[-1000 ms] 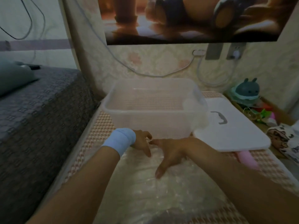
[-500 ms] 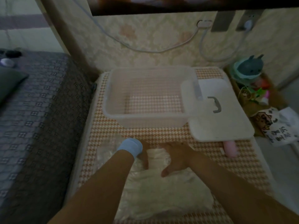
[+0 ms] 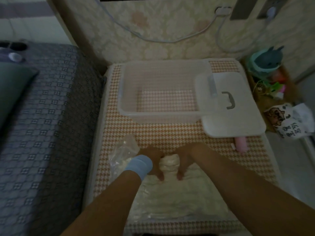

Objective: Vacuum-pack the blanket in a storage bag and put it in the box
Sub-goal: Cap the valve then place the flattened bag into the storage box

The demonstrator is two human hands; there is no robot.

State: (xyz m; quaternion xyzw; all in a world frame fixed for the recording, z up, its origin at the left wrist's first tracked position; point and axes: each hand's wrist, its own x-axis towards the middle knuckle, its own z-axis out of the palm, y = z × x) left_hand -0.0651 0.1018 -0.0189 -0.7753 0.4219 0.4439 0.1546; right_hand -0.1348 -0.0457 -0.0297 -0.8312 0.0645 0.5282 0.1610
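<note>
A clear storage bag (image 3: 124, 152) with a cream blanket (image 3: 179, 200) inside lies flat on the houndstooth-covered surface (image 3: 170, 135) near me. My left hand (image 3: 154, 163), with a blue wristband, and my right hand (image 3: 185, 160) press down side by side on the bag's far end, where the blanket is bunched between them. A loose corner of clear plastic sticks out to the left of my left wrist. Beyond the hands stands the empty clear plastic box (image 3: 162, 89). Its white lid (image 3: 228, 108) with a grey handle leans on the box's right rim.
A pink cylinder (image 3: 241, 144) lies just below the lid. A grey patterned bed (image 3: 42, 116) runs along the left. On the right stand a teal toy (image 3: 265, 61), small clutter and a printed white bag (image 3: 289, 120). Cables hang on the wall behind.
The view has tilted downward. Both hands have drawn back from beside the box toward me and now bunch the bag's far end between them.
</note>
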